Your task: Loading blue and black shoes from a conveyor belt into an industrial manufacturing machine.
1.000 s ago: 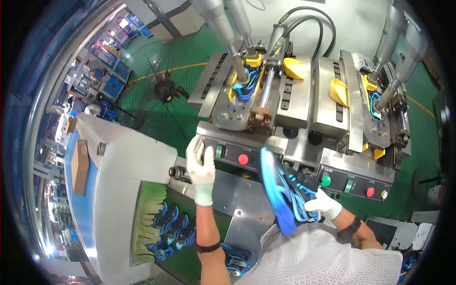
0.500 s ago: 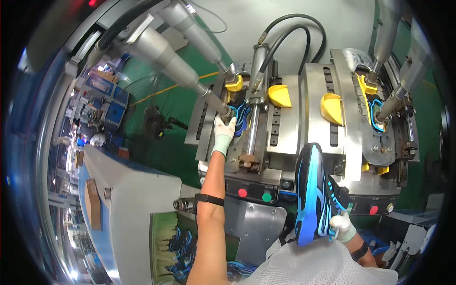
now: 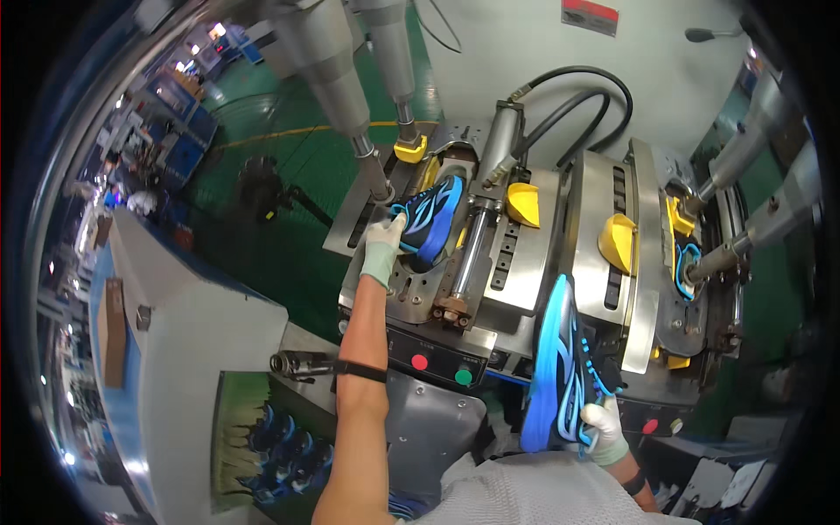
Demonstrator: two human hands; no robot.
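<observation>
One steel rod (image 3: 471, 254) separates the left hand (image 3: 383, 248) from two yellow cups (image 3: 524, 205).

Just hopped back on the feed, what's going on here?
Two shoes are in hand at a metal machine. The gloved left hand grips a blue-and-black shoe at the left station. The gloved right hand holds a second, similar shoe in front of the body, toe end pointing away. At the right station sits a third shoe, with a metal rod ending at its opening.
</observation>
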